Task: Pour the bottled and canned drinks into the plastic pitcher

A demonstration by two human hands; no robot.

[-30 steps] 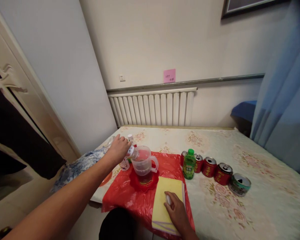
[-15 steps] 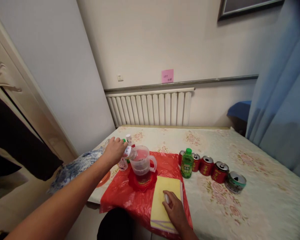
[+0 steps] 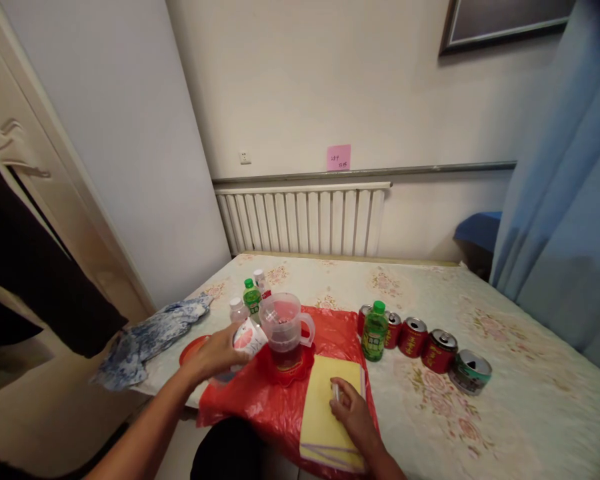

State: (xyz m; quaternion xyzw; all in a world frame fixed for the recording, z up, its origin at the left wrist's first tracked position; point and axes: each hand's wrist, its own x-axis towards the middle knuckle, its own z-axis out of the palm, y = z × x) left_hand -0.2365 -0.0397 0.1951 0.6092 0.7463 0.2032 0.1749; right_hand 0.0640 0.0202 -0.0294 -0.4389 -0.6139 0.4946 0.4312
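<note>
My left hand (image 3: 219,352) is closed around a clear plastic bottle with a white and pink label (image 3: 249,335), held tilted just left of the jug. Part of this bottle is hidden by my fingers. The clear plastic jug (image 3: 283,327), its handle to the right, stands on a red scalloped dish (image 3: 286,373) and has liquid in it. Over the folded yellow cloth (image 3: 327,420), my right hand (image 3: 355,415) pinches a small white bottle cap (image 3: 336,391).
Red plastic sheeting (image 3: 260,407) lies under the jug. Behind my left hand stand a white-capped bottle (image 3: 239,310) and a green bottle (image 3: 252,298). A second green bottle (image 3: 375,333) and a row of cans (image 3: 440,352) stand right. Blue-white fabric (image 3: 155,337) lies at the left edge.
My left hand has brought the bottle down and toward me, away from the jug's rim. Bottles behind it now show. My right hand still holds the cap, nearly in place.
</note>
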